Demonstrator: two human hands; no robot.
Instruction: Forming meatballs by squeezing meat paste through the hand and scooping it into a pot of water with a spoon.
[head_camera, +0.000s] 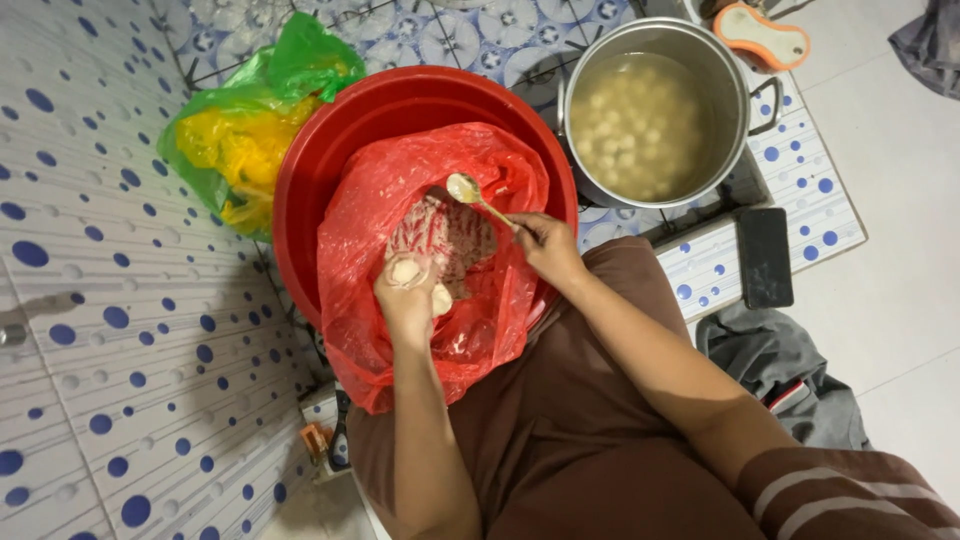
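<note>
A red basin (330, 150) holds a red plastic bag (370, 220) with pink minced paste (450, 235) inside. My left hand (408, 295) is fisted over the bag, squeezing paste; a pale ball shows at the top of the fist and more paste at its side. My right hand (548, 245) holds a metal spoon (475, 195) whose bowl, smeared with paste, points over the bag, just above the left fist. To the right stands a steel pot (735, 75) of cloudy water with several pale balls (635, 120) floating in it.
A green plastic bag (250, 130) with yellow contents lies left of the basin. A dark phone (765, 257) rests on the tiled floor by the pot. Grey cloth (780, 360) lies beside my right arm. An orange-and-white object (762, 35) sits at the top right.
</note>
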